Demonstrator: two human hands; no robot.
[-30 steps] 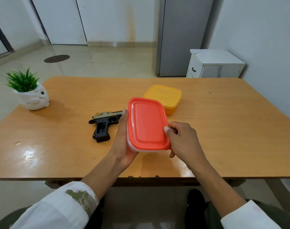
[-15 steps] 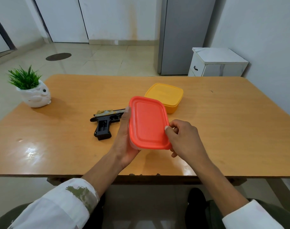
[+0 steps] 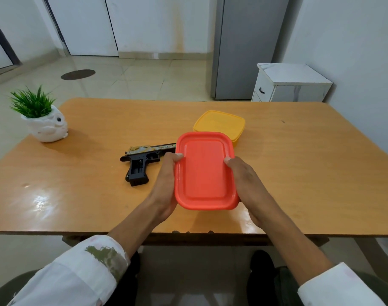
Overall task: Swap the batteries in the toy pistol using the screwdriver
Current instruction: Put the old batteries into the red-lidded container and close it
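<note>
Since half a second ago, the person's right hand [image 3: 246, 184] has left the near right corner of the red-lidded box [image 3: 204, 171], where its fingers were bunched. It now lies along the box's right side with the thumb tip on the lid's rim. The box, tilted before, now shows its lid more squarely to the camera. The left hand [image 3: 166, 186] stays on the box's left side, thumb hooked over the rim. Both hands thus hold the box between them over the near part of the worktop [image 3: 78, 184]; the fingers beneath it are hidden.

The toy pistol [image 3: 142, 160] lies flat on the worktop just left of the left hand, its grip pointing toward the person. Its muzzle end disappears behind the box's far left corner. Neither hand touches it. A yellow box [image 3: 219, 123] sits just behind the red one, and a potted plant [image 3: 45, 127] stands at the far left.
</note>
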